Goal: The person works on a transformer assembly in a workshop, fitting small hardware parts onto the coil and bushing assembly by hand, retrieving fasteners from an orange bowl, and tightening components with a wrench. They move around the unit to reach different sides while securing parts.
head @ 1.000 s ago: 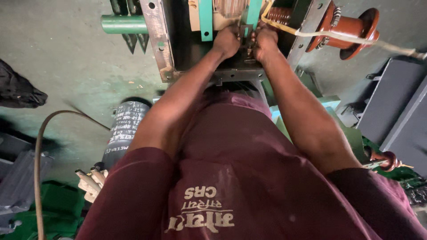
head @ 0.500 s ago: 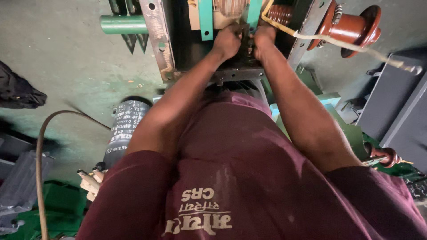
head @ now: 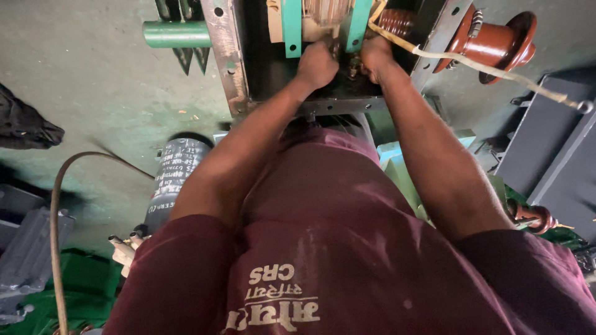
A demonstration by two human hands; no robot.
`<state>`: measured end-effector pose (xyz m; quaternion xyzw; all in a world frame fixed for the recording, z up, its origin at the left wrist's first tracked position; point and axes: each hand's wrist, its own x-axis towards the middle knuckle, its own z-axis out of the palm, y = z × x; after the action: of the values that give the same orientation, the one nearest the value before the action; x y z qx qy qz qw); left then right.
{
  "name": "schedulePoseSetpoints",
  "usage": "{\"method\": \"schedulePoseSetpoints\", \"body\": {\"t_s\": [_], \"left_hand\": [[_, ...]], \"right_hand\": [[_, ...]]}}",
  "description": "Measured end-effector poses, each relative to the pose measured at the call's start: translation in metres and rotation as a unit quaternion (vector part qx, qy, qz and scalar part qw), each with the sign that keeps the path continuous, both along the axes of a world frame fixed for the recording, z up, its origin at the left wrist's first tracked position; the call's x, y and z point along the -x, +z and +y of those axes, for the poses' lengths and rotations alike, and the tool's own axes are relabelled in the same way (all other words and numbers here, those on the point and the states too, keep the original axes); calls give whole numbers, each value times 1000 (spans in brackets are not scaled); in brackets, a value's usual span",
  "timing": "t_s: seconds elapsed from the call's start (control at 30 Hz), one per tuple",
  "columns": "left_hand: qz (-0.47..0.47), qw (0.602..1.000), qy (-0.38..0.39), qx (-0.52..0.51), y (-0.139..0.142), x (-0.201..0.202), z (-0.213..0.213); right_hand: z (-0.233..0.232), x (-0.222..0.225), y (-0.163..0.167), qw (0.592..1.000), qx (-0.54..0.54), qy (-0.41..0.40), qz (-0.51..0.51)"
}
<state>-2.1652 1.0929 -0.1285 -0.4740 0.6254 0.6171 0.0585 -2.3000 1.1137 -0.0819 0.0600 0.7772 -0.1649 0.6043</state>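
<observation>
Grip: left hand (head: 315,64) fisted, right hand (head: 374,56) curled; contents hidden (cannot tell).
Fitting: small metal stud (head: 352,64) between fists, just right of left hand.
Frame: green bracket (head: 290,28) directly beyond.

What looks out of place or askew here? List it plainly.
A pale tape trails loose from beside the right hand, over the brown ribbed insulator and off to the right. A dark rag lies crumpled on the floor at far left. Both hands, the left hand too, are closed at the green-bracketed assembly; nothing looks broken.
</observation>
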Motion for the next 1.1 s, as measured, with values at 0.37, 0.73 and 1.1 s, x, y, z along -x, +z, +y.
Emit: {"method": "schedulePoseSetpoints", "body": {"t_s": [0.37, 0.73, 1.1], "left_hand": [[77, 996, 38, 10, -9, -7, 3], [92, 995, 45, 8, -12, -10, 5], [57, 998, 29, 2, -13, -11, 5]], "right_hand": [[13, -4, -21, 996, 52, -43, 56], [25, 8, -35, 995, 17, 52, 87], [31, 5, -44, 984, 25, 127, 122]]}}
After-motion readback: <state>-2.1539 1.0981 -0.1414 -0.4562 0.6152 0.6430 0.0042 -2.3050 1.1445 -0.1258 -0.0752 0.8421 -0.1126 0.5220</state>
